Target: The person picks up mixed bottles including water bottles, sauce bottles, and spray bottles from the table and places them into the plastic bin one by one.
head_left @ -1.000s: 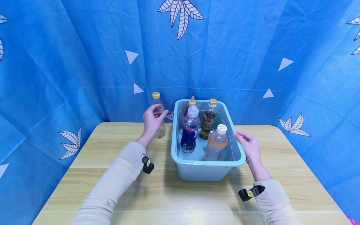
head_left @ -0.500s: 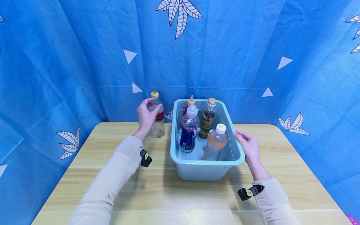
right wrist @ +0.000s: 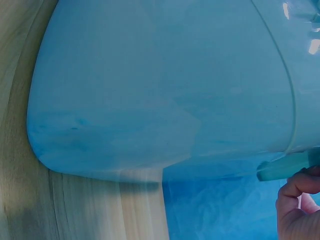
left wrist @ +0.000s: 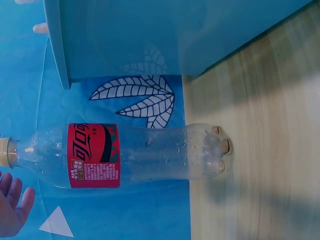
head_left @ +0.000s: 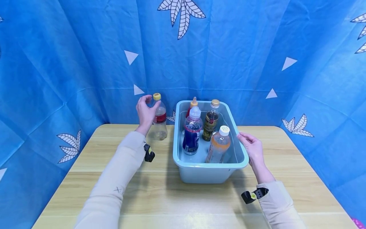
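Observation:
A clear plastic soda bottle (head_left: 160, 111) with a red label and yellow cap stands upright on the table, left of a light blue plastic bin (head_left: 197, 174). My left hand (head_left: 146, 109) is beside its neck, thumb and fingers apart. In the left wrist view, the fingers (left wrist: 19, 197) show a gap from the bottle (left wrist: 150, 152). My right hand (head_left: 253, 149) pinches the bin's right rim; the right wrist view has the curled fingers (right wrist: 295, 195) at that rim, with the bin's side wall (right wrist: 150, 90) filling most of it.
Inside the bin stand a bottle with a dark blue label (head_left: 191, 136), an amber bottle with a gold cap (head_left: 210, 122), an orange-banded bottle with a white cap (head_left: 219, 144) and a red squeeze bottle (head_left: 194, 104). A blue curtain (head_left: 243, 47) hangs behind the wooden table (head_left: 137, 194).
My left hand has moved up and left along the soda bottle, from its middle to its neck, uncovering the red label. The right hand keeps its hold on the bin's rim.

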`<state>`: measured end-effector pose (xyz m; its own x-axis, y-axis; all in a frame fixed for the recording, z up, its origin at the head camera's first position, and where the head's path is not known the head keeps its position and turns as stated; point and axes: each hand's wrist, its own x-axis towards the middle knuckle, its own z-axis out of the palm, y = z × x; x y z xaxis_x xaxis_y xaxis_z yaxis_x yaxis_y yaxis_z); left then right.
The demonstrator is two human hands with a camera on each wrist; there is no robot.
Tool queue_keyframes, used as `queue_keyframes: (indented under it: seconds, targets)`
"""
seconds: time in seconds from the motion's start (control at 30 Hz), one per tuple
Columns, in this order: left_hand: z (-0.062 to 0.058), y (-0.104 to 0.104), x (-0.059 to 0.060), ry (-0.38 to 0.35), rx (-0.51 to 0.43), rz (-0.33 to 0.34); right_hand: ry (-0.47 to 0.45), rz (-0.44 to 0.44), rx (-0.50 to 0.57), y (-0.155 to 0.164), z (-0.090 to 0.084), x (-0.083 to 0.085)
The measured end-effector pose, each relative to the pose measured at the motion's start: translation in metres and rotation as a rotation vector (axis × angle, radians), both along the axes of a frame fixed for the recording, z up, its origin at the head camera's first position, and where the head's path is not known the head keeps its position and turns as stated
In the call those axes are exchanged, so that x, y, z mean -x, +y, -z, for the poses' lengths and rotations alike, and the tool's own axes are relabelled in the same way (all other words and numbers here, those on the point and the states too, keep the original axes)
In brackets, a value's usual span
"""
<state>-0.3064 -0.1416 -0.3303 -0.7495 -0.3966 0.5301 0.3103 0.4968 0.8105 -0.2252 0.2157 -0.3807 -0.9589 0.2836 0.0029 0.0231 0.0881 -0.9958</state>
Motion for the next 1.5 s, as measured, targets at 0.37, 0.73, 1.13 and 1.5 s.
queue_keyframes:
  seconds: [0.37, 0.73, 1.13, 1.5]
  targets:
    - [0.000, -0.001, 0.010, -0.071, -0.013, 0.007, 0.011, 0.001, 0.014, -0.001, -0.003, 0.001]
    - [0.003, 0.001, 0.018, -0.078, -0.027, 0.010, 0.008, -0.007, 0.023, -0.001, -0.003, 0.000]
    - [0.004, 0.001, 0.022, -0.093, -0.037, 0.032, 0.006, 0.003, 0.012, -0.001, -0.002, 0.000]
    - [0.004, 0.001, 0.019, -0.102, -0.045, 0.057, 0.016, 0.001, 0.015, -0.001, -0.001, 0.000]
